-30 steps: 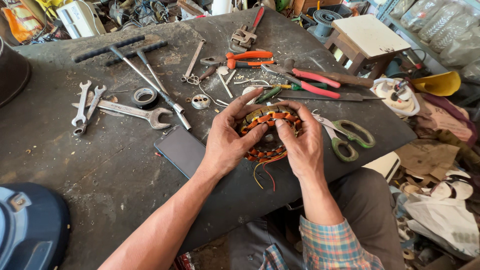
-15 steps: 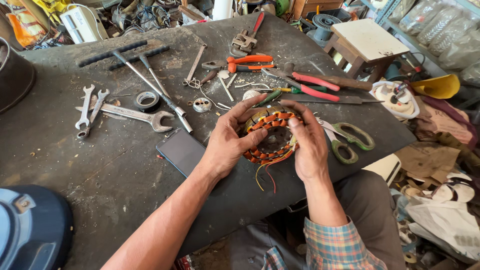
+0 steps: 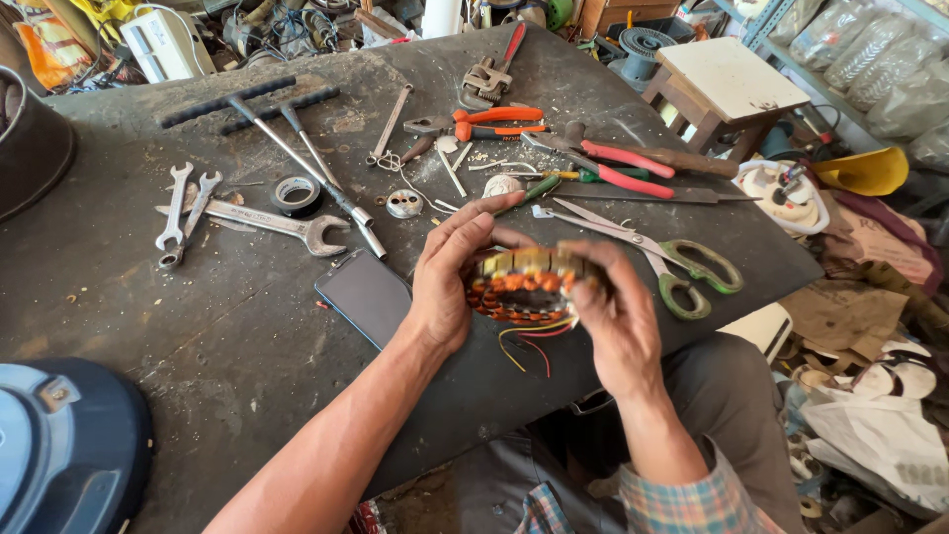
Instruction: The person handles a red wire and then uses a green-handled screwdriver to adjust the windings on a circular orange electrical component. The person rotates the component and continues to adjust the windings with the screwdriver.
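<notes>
workbench: dark, scuffed top; carries all the tools, near edge at the person's lap
blue housing: rounded, near-left corner of the workbench
T-handle wrenches: two, lying slantwise toward the far-left part
open-end spanners: several, left of centre, beside a roll of black tape
scissors: green handles, near the right edge, just beside the right hand
phone: dark, face up, touching the left wrist side
pliers: orange grips, far centre; red-grip pair to their right
stator: copper-wound ring, yellow and red leads hanging; now lifted off the workbench and tipped up on edge near the near edge, where a second ago it lay flat
left hand: fingers curled around the stator's left rim, grasping it
right hand: blurred, fingers closed on the stator's right rim
change: ring raised and turned between both hands; looks like an inspection or repositioning of the windings
</notes>
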Motion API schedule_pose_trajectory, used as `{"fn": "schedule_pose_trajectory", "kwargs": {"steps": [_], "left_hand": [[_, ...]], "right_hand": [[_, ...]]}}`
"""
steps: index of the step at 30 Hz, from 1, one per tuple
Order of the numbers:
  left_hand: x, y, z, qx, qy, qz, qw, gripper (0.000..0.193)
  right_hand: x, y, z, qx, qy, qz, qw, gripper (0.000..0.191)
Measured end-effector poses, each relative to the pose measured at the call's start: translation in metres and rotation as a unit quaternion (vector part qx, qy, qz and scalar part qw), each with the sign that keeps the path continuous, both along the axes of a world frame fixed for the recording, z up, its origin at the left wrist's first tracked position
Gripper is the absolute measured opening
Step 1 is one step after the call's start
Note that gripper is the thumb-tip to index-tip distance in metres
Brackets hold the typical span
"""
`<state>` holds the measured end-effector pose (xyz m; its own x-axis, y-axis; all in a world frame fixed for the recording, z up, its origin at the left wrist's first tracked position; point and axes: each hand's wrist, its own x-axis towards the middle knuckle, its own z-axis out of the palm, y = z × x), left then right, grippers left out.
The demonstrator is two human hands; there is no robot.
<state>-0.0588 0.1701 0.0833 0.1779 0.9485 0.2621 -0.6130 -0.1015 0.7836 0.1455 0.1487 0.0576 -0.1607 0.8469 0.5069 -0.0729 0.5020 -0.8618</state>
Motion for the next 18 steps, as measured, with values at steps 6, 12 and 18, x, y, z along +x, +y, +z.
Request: {"fn": "schedule_pose_trajectory", "kwargs": {"steps": [6, 12, 18], "left_hand": [[0.001, 0.004, -0.007, -0.037, 0.043, 0.029, 0.998, 0.045], [0.001, 0.009, -0.014, -0.047, -0.022, 0.000, 0.999, 0.055], [0.005, 0.011, -0.019, -0.033, -0.019, -0.011, 0.999, 0.063]], "right_hand": [[-0.006, -0.050, 0.007, 0.028, -0.045, 0.068, 0.996, 0.051], [-0.017, -0.050, 0.022, 0.119, -0.257, -0.014, 0.959, 0.099], [-0.006, -0.025, 0.030, 0.125, -0.359, 0.115, 0.918, 0.131]]}}
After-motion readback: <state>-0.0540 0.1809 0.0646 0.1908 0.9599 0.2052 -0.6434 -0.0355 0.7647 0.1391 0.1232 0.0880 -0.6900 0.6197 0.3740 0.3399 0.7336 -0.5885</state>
